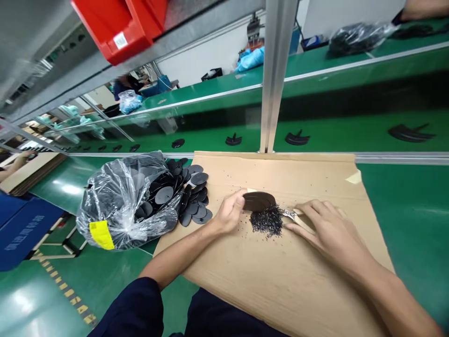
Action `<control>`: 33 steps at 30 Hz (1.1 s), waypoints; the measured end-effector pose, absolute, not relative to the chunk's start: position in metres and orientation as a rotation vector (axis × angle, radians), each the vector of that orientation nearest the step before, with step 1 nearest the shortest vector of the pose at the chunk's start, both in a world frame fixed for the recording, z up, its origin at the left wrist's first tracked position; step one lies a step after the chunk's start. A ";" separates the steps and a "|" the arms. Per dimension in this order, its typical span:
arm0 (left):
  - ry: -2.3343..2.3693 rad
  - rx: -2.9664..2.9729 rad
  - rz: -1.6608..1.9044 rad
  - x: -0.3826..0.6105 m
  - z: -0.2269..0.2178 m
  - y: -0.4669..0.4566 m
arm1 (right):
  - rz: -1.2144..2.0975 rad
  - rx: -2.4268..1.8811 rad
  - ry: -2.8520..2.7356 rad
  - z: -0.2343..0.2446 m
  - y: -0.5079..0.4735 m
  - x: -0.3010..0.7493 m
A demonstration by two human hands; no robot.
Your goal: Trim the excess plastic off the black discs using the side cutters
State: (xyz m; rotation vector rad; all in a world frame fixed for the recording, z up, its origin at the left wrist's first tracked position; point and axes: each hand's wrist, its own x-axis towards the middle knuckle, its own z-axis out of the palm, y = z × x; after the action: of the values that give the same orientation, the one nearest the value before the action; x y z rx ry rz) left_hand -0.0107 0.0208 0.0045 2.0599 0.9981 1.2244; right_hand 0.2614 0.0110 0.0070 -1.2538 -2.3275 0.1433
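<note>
My left hand grips a flat black oval plastic piece by its edge, just above a heap of fine black trimmings. My right hand holds a small pair of metal snips, their tip close to the oval piece, with the handles mostly hidden under my fingers. Both hands rest over a brown cardboard sheet. Left of it lies a clear plastic bag with a yellow label, full of black oval pieces. Several more pieces have spilled from its mouth onto the cardboard.
A green conveyor belt with black pieces runs behind an aluminium post. A red bin hangs overhead. A co-worker's hand shows at far left, and another person's arm at top right.
</note>
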 end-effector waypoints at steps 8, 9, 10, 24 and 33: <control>1.893 2.323 0.588 -0.065 0.052 0.161 | -0.051 -1.428 -2.391 0.004 0.013 0.271; 1.974 2.309 0.511 -0.073 0.059 0.176 | -0.049 -1.452 -2.365 0.005 0.014 0.273; 2.032 2.296 0.456 -0.080 0.065 0.187 | -0.046 -1.481 -2.334 0.005 0.015 0.275; 2.200 2.105 0.029 -0.108 0.055 0.252 | -0.066 -1.600 -2.237 0.005 0.007 0.275; 2.156 2.046 0.330 -0.034 0.018 0.264 | 0.009 -1.508 -2.351 0.011 0.005 0.273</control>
State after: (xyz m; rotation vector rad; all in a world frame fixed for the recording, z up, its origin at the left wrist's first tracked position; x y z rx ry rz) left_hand -0.0341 0.2643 0.0185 2.0457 2.1562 0.3303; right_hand 0.2728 0.0049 0.0114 -1.5081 -2.3510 0.0086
